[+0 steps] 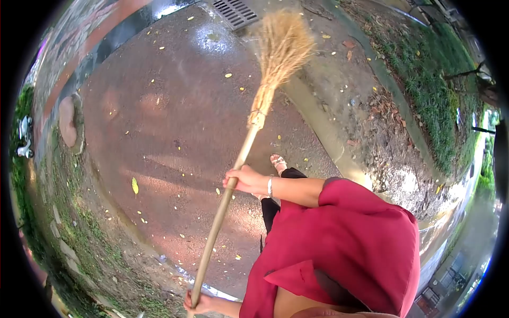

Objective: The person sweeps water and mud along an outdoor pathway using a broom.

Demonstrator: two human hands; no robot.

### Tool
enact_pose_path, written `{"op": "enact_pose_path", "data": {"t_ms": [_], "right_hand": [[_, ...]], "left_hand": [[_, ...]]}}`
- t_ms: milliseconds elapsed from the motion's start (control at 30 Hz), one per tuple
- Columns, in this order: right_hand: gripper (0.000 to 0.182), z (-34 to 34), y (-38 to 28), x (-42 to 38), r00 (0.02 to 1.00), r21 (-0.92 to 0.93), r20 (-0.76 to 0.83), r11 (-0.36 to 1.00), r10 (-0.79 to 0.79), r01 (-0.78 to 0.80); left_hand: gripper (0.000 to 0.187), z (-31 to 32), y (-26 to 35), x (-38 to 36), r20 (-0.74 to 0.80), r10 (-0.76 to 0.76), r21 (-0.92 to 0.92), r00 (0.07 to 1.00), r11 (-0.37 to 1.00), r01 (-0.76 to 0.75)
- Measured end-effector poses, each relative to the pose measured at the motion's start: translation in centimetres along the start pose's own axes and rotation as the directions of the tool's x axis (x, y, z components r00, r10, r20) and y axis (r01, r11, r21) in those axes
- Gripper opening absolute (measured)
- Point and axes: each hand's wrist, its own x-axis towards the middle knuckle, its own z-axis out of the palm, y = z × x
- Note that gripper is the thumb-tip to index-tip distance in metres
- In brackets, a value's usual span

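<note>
A straw broom point(217, 225) with a long wooden handle runs slantwise across the view. My right hand point(245, 179) is wrapped round the handle partway along, below the bound straw; a pale band circles that wrist. Farther back, my left hand point(197, 303) grips the handle close to its end at the bottom edge of the frame. The broom's straw head point(286, 45) fans out at the top, over the pavement beside the drain grate, its tips slightly blurred. My sandalled foot point(277, 161) shows on the ground just beyond my right hand.
Dark, damp pavement point(159, 106) carries scattered yellow leaves. A metal drain grate point(235, 13) lies at the top. To the right are a concrete kerb point(310, 108), brown leaf litter point(386, 108) and grass point(440, 100). A rounded stone point(68, 121) sits at the left edge.
</note>
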Motion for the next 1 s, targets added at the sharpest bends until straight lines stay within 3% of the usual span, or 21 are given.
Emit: {"op": "enact_pose_path", "data": {"t_ms": [33,100,133,167,233,300,333,433,500,667,767,800,900,967,1000], "right_hand": [[0.01,1.1,-0.3,0.2,1.0,0.034,-0.005,0.999,0.024,-0.024],[0.009,1.5,-2.9,2.0,0.984,0.074,0.178,0.997,-0.007,-0.007],[0.009,1.7,-5.2,3.0,0.972,0.063,0.233,0.998,0.001,-0.016],[0.009,0.9,-7.7,4.4,0.982,0.11,0.188,0.994,-0.03,0.009],[0.009,-2.2,-11.9,6.1,0.995,0.13,0.037,0.988,-0.094,0.089],[0.007,-7.0,-14.3,4.9,0.97,0.113,-0.154,0.972,-0.186,0.204],[0.006,-8.4,-15.5,4.7,0.941,0.121,-0.224,0.95,-0.255,0.287],[0.004,-9.8,-15.4,2.6,0.952,0.055,-0.098,0.953,-0.291,0.297],[0.005,-7.0,-11.9,1.4,0.956,0.024,-0.063,0.957,-0.286,0.288],[0.007,-1.1,-2.5,-3.1,0.992,0.155,0.066,0.983,-0.104,0.093],[0.007,1.9,-1.1,-4.7,0.988,0.13,0.149,0.991,-0.031,0.011],[0.007,2.4,-1.4,-4.4,0.987,0.135,0.154,0.991,-0.036,0.015],[0.008,3.3,-4.2,-2.9,0.957,0.16,0.287,0.982,0.048,-0.097],[0.008,2.0,-7.1,-2.6,0.948,0.118,0.317,0.992,0.001,-0.04],[0.009,0.1,-8.2,-2.5,0.955,0.109,0.295,0.994,-0.013,-0.02]], "left_hand": [[0.013,3.5,1.0,-2.5,0.054,0.01,0.064,0.999,0.998,-0.014],[0.014,9.2,0.2,-7.8,0.109,0.012,0.131,0.994,0.991,-0.026],[0.014,10.9,-0.9,-9.6,0.329,0.005,0.116,0.944,0.992,-0.046],[0.017,12.2,-2.3,-11.3,0.533,0.001,0.1,0.846,0.993,-0.064],[0.011,13.9,-6.3,-14.2,0.632,0.01,0.113,0.775,0.988,-0.105],[0.01,14.0,-10.1,-14.1,0.705,-0.1,0.144,0.702,0.99,-0.005],[0.01,13.7,-11.8,-14.0,0.635,-0.151,0.186,0.757,0.982,0.039],[0.011,12.2,-12.8,-11.3,0.491,-0.238,0.222,0.838,0.965,0.144],[0.016,10.6,-11.0,-7.5,0.382,-0.283,0.179,0.88,0.956,0.23],[0.016,4.9,-1.5,0.0,0.289,-0.172,-0.136,0.942,0.966,0.219],[0.019,5.8,3.8,-1.0,0.398,-0.068,-0.077,0.915,0.991,0.108],[0.016,10.4,4.2,-5.8,0.366,0.135,0.022,0.921,0.988,-0.153],[0.02,16.6,5.0,-11.7,0.377,0.157,-0.134,0.913,0.984,-0.114],[0.023,20.1,3.4,-15.9,0.475,0.426,-0.053,0.77,0.887,-0.458],[0.023,21.4,1.9,-16.9,0.558,0.416,-0.107,0.719,0.894,-0.434]]}}
